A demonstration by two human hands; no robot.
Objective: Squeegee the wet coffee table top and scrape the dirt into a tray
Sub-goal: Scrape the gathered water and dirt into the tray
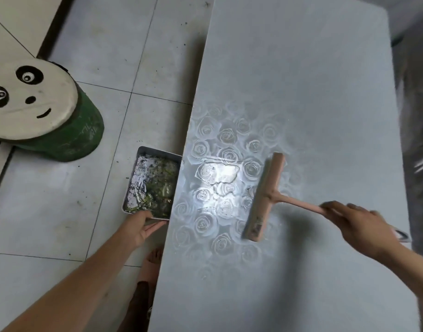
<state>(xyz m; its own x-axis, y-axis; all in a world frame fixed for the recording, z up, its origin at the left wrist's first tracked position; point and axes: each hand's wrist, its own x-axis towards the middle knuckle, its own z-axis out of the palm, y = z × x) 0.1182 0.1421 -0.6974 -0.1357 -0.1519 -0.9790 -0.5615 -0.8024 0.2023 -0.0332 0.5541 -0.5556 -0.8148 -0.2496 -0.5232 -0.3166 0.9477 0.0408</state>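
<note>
In the centre of the frame the pink squeegee (265,197) lies blade-down on the wet coffee table top (301,80), and the right hand (356,226) has its fingers curled round the handle. The left hand (139,226) pinches the near rim of the metal tray (129,185) at the table's left edge. The tray already holds murky water and green scraps. 1 fast stroke could send the puddle (220,173) over its rim onto the floor tiles, and a tilted tray would spill.

The squeegee (265,195) rests on the bench (301,80) to your right, with the tray (129,185) at the bench's left edge, dirt (157,185) in it. Left of the tray and behind it, the stool (30,104) stands on the floor (62,207).
</note>
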